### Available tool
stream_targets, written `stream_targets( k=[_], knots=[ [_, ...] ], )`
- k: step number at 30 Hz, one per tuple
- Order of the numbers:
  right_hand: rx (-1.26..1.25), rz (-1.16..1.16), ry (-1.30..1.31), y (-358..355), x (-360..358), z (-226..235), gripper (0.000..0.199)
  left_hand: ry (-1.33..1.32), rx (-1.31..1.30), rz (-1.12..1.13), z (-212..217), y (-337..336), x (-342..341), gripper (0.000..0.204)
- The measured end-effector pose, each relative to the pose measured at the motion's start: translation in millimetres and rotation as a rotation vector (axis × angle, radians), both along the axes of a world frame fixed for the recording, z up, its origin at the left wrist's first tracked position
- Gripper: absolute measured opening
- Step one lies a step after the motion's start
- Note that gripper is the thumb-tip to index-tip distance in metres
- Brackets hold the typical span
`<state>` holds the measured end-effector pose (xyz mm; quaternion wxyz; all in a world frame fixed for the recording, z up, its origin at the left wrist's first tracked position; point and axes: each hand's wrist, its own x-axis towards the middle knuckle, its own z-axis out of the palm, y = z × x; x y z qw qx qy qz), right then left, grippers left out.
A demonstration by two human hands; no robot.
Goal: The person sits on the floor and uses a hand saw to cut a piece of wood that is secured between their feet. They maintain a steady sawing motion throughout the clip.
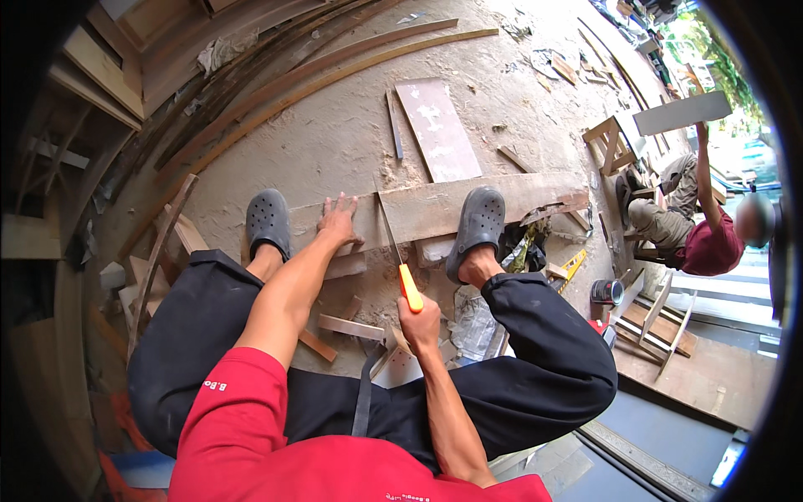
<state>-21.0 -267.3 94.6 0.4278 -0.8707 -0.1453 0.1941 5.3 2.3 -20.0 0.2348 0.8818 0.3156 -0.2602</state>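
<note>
My right hand point(420, 320) grips the orange handle of a hand saw point(395, 248), whose thin blade runs up across a long wooden plank point(435, 207). The plank lies crosswise on the ground. My left hand point(339, 222) presses flat on the plank just left of the blade, fingers spread. My two feet in grey clogs flank the cut: one point(268, 221) at the plank's left end, one point(478, 226) resting on it at the right. I sit low with knees apart in dark trousers.
Short wood offcuts point(350, 327) lie between my legs. A reddish board point(438, 127) and long curved wooden strips point(318, 75) lie beyond the plank on the dusty floor. At right another person point(701, 236) in a maroon shirt holds up a board beside a wooden stool point(615, 142).
</note>
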Motion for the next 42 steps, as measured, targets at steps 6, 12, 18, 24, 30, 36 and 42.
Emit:
stream_targets(
  k=[6, 12, 18, 24, 30, 36, 42],
  knots=[
    [-0.008, -0.02, -0.001, -10, -17, 29, 0.026, 0.005, -0.016, 0.013, 2, 1, -2, 0.12],
    [-0.045, -0.025, 0.021, 15, 8, 3, 0.026, 0.003, -0.017, 0.014, 4, -2, -1, 0.12],
    [-0.088, -0.013, 0.042, -16, -21, 47, 0.026, 0.007, -0.012, 0.033, -1, 0, -4, 0.121],
    [-0.069, -0.036, 0.018, 13, 12, 4, 0.028, 0.032, -0.021, -0.003, 5, 0, 0, 0.121],
    [0.007, -0.018, 0.004, -12, -15, 38, 0.029, 0.006, 0.01, -0.006, 0, 2, -4, 0.123],
    [-0.055, -0.027, -0.035, 49, 20, -8, 0.029, -0.009, -0.003, -0.035, 4, -3, 0, 0.121],
    [-0.083, 0.018, 0.085, -25, -23, 42, 0.021, 0.0, 0.011, 0.006, 0, 0, -8, 0.119]
  ],
)
